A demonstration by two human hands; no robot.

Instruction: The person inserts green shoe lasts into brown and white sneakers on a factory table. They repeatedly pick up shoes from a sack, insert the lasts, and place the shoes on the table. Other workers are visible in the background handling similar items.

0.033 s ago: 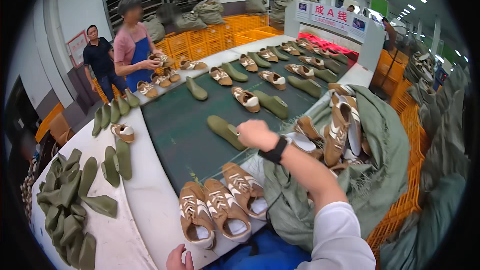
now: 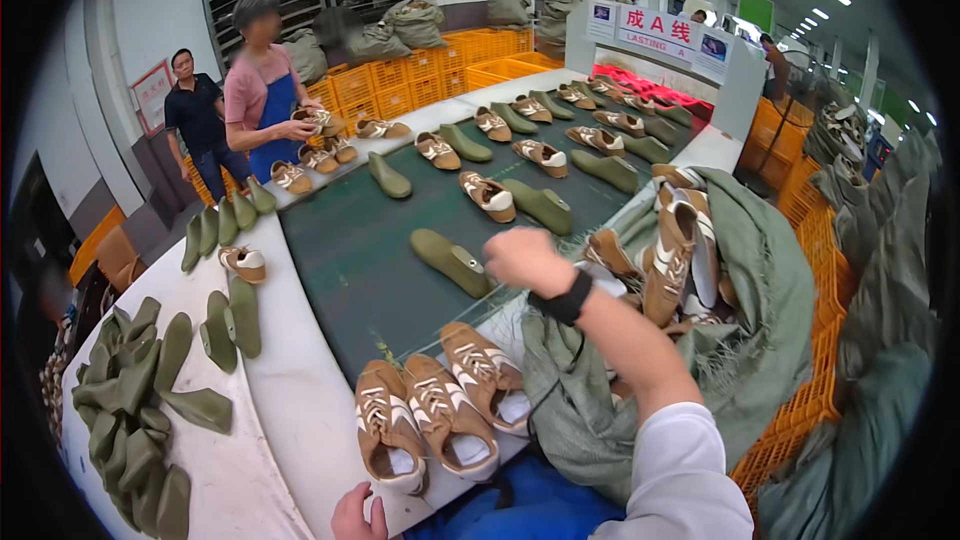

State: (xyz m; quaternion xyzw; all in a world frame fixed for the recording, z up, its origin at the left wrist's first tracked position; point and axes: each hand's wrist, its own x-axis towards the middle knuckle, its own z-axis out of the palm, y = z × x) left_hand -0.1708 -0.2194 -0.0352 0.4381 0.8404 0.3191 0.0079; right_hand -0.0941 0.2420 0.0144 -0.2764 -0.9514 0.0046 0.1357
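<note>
My right hand [image 2: 527, 261], fingers curled in with nothing showing in them, hovers over the dark green work surface [image 2: 340, 250]. Just left of it lies an olive shoe last [image 2: 446, 262]; a small gap seems to part the two. At the lower edge my left hand [image 2: 359, 516] is partly in view, thumb and fingers apart, holding nothing. It is nearest to a row of three brown-and-white sneakers on the near white edge, the leftmost being this sneaker [image 2: 388, 430]. Below my right forearm, a green woven sack [image 2: 745, 340] bulges with more sneakers [image 2: 672, 270].
Olive lasts [image 2: 120, 390] lie heaped on the white table [image 2: 250, 440] at left. Sneakers and lasts cover the far work surface. Across the table a person in a blue apron [image 2: 275, 105] holds a sneaker; another person [image 2: 195, 110] stands behind. Orange crates [image 2: 400, 70] line the wall.
My right hand has moved slightly to the right, away from the end of the olive last. My left hand has hardly moved.
</note>
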